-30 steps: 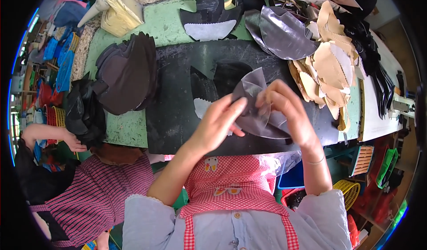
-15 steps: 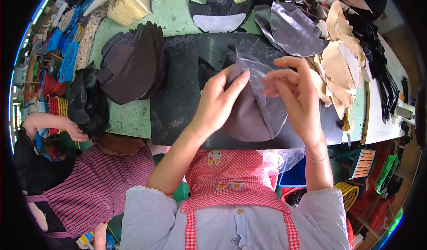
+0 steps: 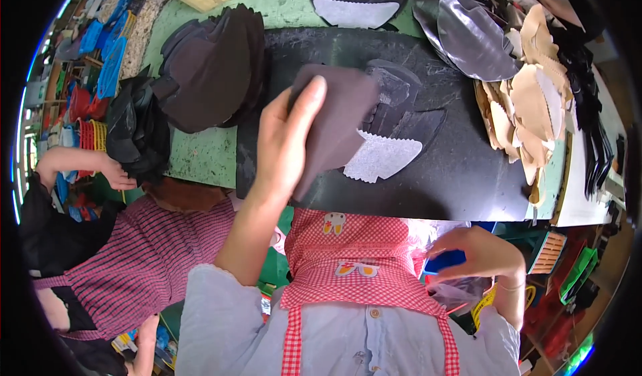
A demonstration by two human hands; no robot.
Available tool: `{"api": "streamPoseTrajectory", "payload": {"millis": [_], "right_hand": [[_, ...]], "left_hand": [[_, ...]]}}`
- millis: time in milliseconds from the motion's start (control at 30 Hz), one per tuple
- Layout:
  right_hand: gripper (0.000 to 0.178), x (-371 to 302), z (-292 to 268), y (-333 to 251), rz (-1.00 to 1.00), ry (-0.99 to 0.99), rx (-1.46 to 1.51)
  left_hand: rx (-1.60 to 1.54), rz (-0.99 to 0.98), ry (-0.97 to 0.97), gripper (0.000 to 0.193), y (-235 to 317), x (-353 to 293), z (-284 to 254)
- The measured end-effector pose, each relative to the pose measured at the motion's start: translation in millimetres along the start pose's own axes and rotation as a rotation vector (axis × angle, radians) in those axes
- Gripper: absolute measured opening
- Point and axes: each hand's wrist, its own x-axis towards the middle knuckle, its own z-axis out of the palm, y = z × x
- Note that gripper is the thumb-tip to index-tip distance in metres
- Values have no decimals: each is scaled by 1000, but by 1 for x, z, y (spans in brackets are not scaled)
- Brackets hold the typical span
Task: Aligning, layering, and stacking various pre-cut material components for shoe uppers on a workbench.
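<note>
My left hand (image 3: pixel 284 145) is closed on a dark brown cut piece (image 3: pixel 341 118) of sheet material, thumb on top, held tilted above the black work mat (image 3: pixel 468 175). Partly behind it on the mat lies a black cut shoe-upper piece (image 3: pixel 431 125) with a pale grey, zigzag-edged strip (image 3: pixel 388 155). Off the table's near edge at the right, my right hand (image 3: pixel 485 255) hangs with its fingers apart and nothing visible in them. Crumpled clear film (image 3: pixel 461 292) shows just below it.
Left of the mat stand a stack of dark brown pieces (image 3: pixel 214 75) and a black pile (image 3: pixel 138 132). Shiny black pieces (image 3: pixel 475 38) and tan pieces (image 3: pixel 535 102) lie at right. A co-worker's hand (image 3: pixel 114 172) reaches in at left. Another grey-edged piece (image 3: pixel 354 13) lies beyond the mat.
My right hand has pulled away from the brown piece and dropped down right, past the table edge. The clear film is off the piece. My left hand has shifted left, uncovering the black piece.
</note>
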Motion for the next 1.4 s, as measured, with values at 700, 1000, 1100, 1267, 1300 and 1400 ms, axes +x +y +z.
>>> {"api": "streamPoseTrajectory", "payload": {"millis": [700,1000,1100,1267,1300,1400], "right_hand": [[40,84,25,-39,-293,634,434],[23,127,-5,-50,-432,981,-136],[26,137,-20,-52,-385,1027,-343],[27,140,-25,-54,-393,1116,-444],[28,138,-26,-55,-368,1139,-484],[29,137,-25,-64,-332,1168,-568]], "left_hand": [[-507,-458,-317,26,-51,-28,-38],[28,65,-60,44,-32,31,-47],[112,92,-153,61,-33,43,-48],[188,194,-132,71,-43,55,-51],[193,209,-107,70,-41,55,-48],[285,247,-77,69,-42,58,-46]]}}
